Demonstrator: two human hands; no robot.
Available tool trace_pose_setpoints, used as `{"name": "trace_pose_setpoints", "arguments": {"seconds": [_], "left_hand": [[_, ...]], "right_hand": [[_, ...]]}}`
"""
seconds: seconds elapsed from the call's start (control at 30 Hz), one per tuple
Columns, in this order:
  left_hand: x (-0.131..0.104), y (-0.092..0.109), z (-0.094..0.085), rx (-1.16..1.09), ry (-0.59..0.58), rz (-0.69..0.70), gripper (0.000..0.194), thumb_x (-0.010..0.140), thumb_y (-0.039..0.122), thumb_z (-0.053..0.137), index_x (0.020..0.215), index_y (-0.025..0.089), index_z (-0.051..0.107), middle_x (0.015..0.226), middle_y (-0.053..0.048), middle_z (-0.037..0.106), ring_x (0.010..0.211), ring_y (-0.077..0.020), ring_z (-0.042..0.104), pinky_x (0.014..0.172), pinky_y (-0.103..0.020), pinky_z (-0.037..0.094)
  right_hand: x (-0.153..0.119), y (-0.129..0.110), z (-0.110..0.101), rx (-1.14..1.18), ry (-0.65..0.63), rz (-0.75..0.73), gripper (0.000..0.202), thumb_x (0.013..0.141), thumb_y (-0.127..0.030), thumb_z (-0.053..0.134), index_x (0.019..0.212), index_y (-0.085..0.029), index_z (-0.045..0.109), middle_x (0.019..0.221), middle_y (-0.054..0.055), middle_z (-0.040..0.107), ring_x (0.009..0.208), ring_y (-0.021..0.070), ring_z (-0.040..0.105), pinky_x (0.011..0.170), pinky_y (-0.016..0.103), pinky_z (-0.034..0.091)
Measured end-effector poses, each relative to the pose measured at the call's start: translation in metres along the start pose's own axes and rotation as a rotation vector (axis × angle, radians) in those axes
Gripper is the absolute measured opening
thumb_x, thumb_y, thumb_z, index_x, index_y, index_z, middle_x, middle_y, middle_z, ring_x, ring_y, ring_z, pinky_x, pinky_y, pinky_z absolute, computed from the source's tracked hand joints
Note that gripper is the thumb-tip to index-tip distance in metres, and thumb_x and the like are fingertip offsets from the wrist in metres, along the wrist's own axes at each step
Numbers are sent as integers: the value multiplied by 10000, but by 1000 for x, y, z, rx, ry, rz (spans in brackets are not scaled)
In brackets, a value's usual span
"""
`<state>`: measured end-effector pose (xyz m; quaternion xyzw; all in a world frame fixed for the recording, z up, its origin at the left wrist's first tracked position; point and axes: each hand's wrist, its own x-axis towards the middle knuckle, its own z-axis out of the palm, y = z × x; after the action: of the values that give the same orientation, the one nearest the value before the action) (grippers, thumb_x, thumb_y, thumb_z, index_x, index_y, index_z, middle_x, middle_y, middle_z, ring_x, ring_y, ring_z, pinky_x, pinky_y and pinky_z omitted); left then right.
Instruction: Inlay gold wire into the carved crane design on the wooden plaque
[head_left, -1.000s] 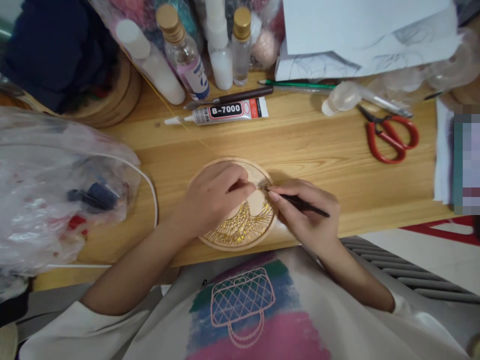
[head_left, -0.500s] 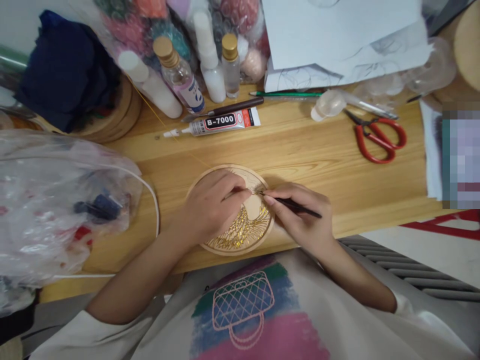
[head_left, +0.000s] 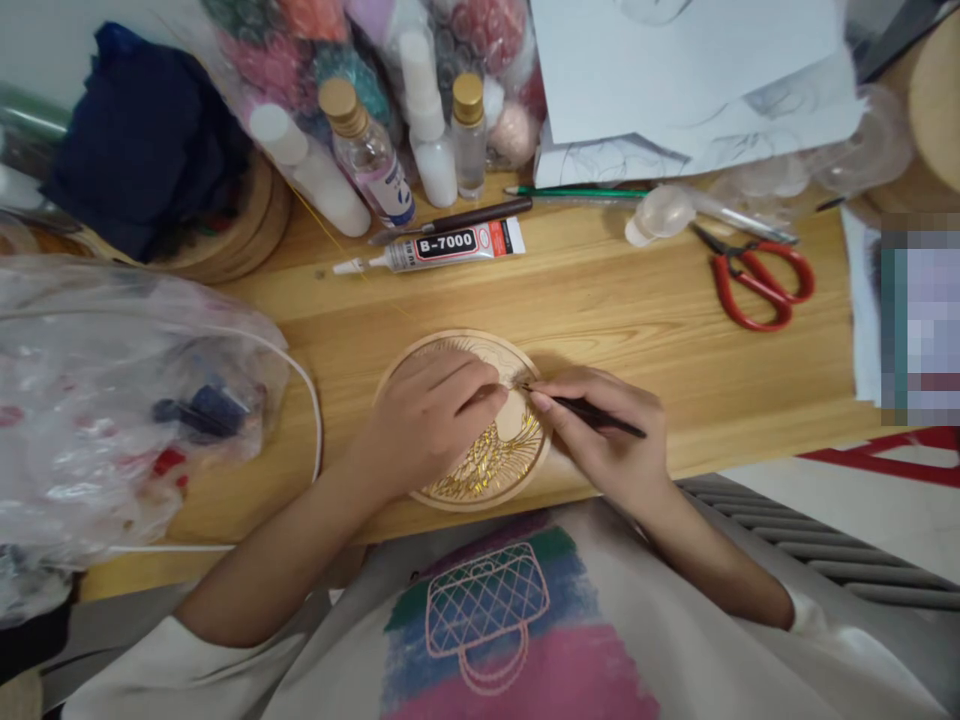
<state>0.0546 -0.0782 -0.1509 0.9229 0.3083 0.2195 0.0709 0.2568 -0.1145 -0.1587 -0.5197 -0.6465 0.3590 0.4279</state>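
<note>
A round wooden plaque (head_left: 517,477) with a raised rim lies near the table's front edge. Gold wire outlines (head_left: 487,455), shaped like scales and plumes, cover its lower part; fine drawn lines show near its upper rim. My left hand (head_left: 435,415) rests over the plaque's left side, thumb and forefinger pinched near the centre; what lies between them is too small to make out. My right hand (head_left: 611,420), at the plaque's right edge, grips a slim dark-handled tool (head_left: 600,413). The tool's tip meets the work close to my left fingertips.
Behind the plaque lie a B-7000 glue tube (head_left: 450,246), a dark-handled tool (head_left: 480,214) and a green pencil (head_left: 577,192). Several bottles (head_left: 375,175) stand further back. Red-handled scissors (head_left: 761,280) lie right, papers (head_left: 697,80) behind them. A plastic bag (head_left: 112,400) and white cable (head_left: 311,400) occupy the left.
My left hand has shifted very slightly at the plaque, its fingers still pinched. My right hand and its tool stay almost where they were. The whole view has moved a little.
</note>
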Motion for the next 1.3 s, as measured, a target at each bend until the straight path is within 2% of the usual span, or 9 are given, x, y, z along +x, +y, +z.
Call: {"name": "trace_pose_setpoints", "arguments": {"seconds": [0.37, 0.73, 1.3], "left_hand": [[-3, 1, -2, -7, -31, 12, 196, 969, 138, 467, 987, 133, 662, 1007, -71, 703, 979, -204, 626, 880, -363, 519], [-2, 4, -3, 23, -54, 12, 204, 967, 128, 452, 1004, 131, 653, 1079, -73, 706, 1043, -203, 642, 925, -344, 533], [-1, 5, -3, -33, -55, -18, 215, 964, 109, 432, 1004, 134, 642, 1079, -72, 705, 1033, -204, 645, 917, -355, 547]], "right_hand": [[-2, 2, 0, 0, 8, 1, 104, 821, -116, 701, 891, -193, 713, 832, -15, 747, 787, 87, 683, 740, 202, 547], [0, 1, -1, -7, -3, -10, 108, 822, -111, 696, 891, -193, 715, 832, -10, 746, 779, 97, 682, 734, 218, 553], [0, 0, -1, 5, -4, 2, 118, 820, -117, 701, 897, -205, 717, 842, -10, 752, 783, 107, 689, 737, 236, 562]]}}
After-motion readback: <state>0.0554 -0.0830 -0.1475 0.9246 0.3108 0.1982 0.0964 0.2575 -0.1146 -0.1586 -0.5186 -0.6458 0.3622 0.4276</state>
